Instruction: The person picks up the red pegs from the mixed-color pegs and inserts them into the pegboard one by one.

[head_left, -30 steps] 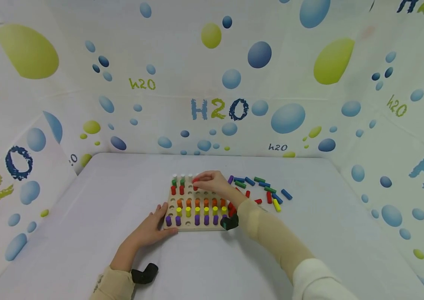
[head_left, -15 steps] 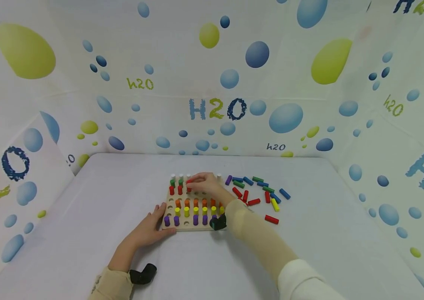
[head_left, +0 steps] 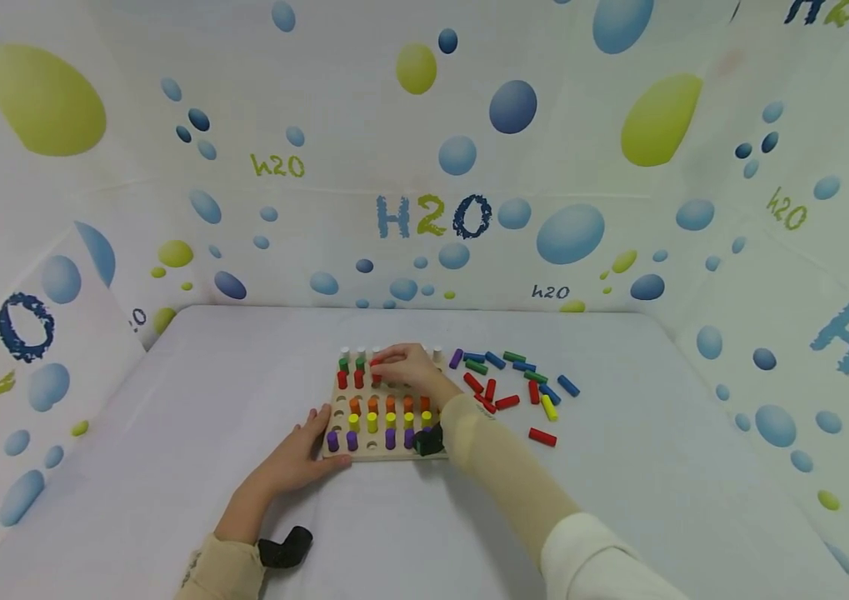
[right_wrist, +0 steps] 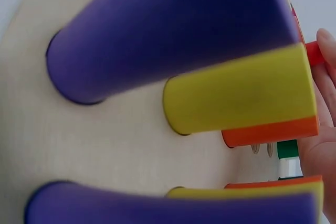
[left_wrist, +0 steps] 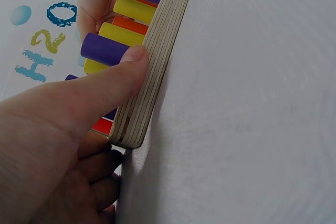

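A wooden pegboard (head_left: 387, 457) lies on the white cloth, with rows of purple, yellow, orange, red, green and white pegs standing in it. My left hand (head_left: 297, 458) grips its near left corner. In the left wrist view the thumb (left_wrist: 118, 85) presses the layered front edge beside a purple peg (left_wrist: 102, 50); the other fingers are curled at the side. Over the board, my right hand (head_left: 411, 367) pinches a red peg (right_wrist: 314, 53) upright at the third place of the red row. Its lower end is hard to make out.
Right of the board lie loose pegs: several red ones, a yellow peg (head_left: 549, 407), green and blue ones, and a purple peg (head_left: 456, 358). One red peg (head_left: 542, 437) lies nearer the front. A printed curtain (head_left: 424, 167) stands behind the table.
My right hand has moved a little left with the red peg, over to the red row's third place, then nearly stopped. The left hand keeps its grip on the board.
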Tool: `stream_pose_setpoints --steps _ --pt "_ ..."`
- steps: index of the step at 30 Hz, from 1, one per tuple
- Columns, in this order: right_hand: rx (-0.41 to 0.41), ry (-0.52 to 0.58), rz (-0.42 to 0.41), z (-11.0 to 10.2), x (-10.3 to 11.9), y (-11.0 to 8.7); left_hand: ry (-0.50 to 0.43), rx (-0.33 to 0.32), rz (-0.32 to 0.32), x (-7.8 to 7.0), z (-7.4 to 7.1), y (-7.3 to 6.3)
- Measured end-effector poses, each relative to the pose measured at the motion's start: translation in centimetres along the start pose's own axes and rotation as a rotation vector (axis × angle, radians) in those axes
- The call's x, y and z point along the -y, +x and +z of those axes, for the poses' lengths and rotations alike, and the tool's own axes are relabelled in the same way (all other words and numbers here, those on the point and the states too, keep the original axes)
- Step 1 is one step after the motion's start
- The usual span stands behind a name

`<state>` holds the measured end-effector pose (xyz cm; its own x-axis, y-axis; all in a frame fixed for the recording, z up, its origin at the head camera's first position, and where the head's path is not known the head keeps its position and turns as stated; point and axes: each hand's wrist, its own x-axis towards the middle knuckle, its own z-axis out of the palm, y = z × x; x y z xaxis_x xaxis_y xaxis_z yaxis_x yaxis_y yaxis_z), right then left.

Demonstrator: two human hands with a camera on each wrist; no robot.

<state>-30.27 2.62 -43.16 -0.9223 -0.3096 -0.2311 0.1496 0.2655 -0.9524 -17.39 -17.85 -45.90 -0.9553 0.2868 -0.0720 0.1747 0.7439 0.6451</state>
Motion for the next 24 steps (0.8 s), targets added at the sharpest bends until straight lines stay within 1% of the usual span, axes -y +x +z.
stream_pose_setpoints --steps 8,10,15,17,20,24 --pt "-0.004 -0.083 -0.031 0.39 0.16 -0.52 0.002 0.003 0.007 0.04 -0.1 -0.08" --pt "0.001 -0.1 -0.055 0.41 0.13 -0.54 0.001 0.004 0.006 0.01 -0.15 -0.06" --pt "0.014 -0.142 -0.147 0.32 -0.12 -0.54 0.01 0.003 0.002 -0.01 -0.28 0.09" --pt "0.016 -0.144 -0.164 0.25 -0.26 -0.58 0.012 0.004 0.0 0.0 -0.3 0.11" --pt "0.02 -0.14 -0.159 0.18 -0.41 -0.69 0.009 0.007 0.001 0.06 -0.24 0.12" --pt "0.045 -0.137 -0.134 0.2 -0.46 -0.99 0.004 0.01 0.007 0.17 -0.08 0.04"
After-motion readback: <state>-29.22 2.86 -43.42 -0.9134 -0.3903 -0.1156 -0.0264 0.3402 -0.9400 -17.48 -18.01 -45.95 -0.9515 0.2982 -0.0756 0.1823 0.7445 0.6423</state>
